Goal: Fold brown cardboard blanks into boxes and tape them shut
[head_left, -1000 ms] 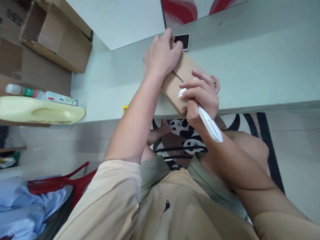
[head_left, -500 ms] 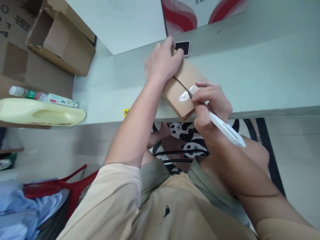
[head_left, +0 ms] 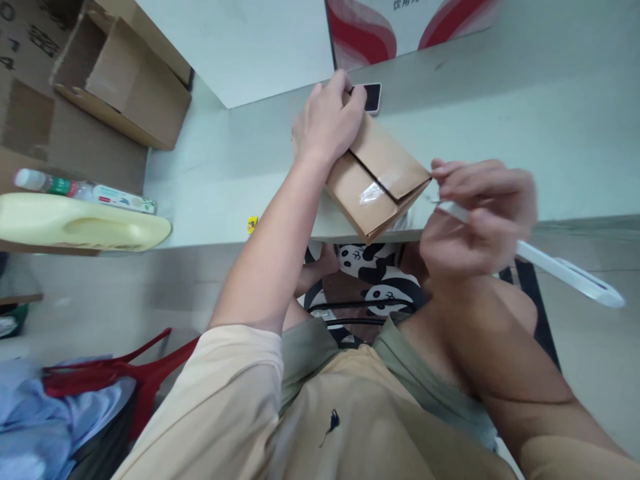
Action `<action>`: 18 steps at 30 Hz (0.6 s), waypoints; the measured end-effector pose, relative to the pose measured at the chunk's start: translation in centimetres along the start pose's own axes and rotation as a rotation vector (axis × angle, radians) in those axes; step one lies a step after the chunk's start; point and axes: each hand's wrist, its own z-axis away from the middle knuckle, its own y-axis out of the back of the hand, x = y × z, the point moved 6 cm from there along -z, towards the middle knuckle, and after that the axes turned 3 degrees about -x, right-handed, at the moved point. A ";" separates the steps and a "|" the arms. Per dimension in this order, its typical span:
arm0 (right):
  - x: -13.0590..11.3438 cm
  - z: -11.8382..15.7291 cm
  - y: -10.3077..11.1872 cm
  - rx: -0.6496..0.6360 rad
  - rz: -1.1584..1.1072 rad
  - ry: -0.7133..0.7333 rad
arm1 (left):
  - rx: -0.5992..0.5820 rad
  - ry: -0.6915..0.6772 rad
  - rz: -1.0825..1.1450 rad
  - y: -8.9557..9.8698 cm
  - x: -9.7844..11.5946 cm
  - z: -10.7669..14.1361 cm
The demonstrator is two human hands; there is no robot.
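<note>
A small brown cardboard box (head_left: 357,193) lies at an angle near the table's front edge, with clear tape (head_left: 371,193) beside the dark slit between its flaps. My left hand (head_left: 330,120) grips the box's far end, thumb and fingers closed on it. To the right of the box, my right hand (head_left: 480,217) is closed around a white cutter (head_left: 570,270), slightly blurred. The cutter's handle sticks out to the right, past the table edge. Its tip points toward the box without touching it.
A phone (head_left: 373,99) lies behind the box. Large cartons (head_left: 275,53) stand at the back, and open brown boxes (head_left: 140,87) at the left. A yellowish jug (head_left: 90,223), a plastic bottle (head_left: 60,187) and a small yellow item (head_left: 253,224) are on the left.
My right hand has pulled the cutter away from the box to the right. The flaps' slit and the box's right corner now show. My left hand has stayed on the box.
</note>
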 end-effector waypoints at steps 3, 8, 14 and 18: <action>1.9 -0.3 2.0 0.050 0.223 -0.084 | 0.067 -0.004 0.006 0.6 0.3 0.3; 6.6 -0.5 4.2 -0.090 0.431 -0.342 | 0.246 0.020 -0.013 2.0 0.1 0.8; 10.4 0.1 3.9 -0.583 0.794 -0.562 | 0.400 -0.022 0.121 3.0 -0.2 1.4; 12.3 0.5 3.6 -0.731 0.979 -0.641 | 0.417 -0.018 0.199 3.2 -0.7 1.6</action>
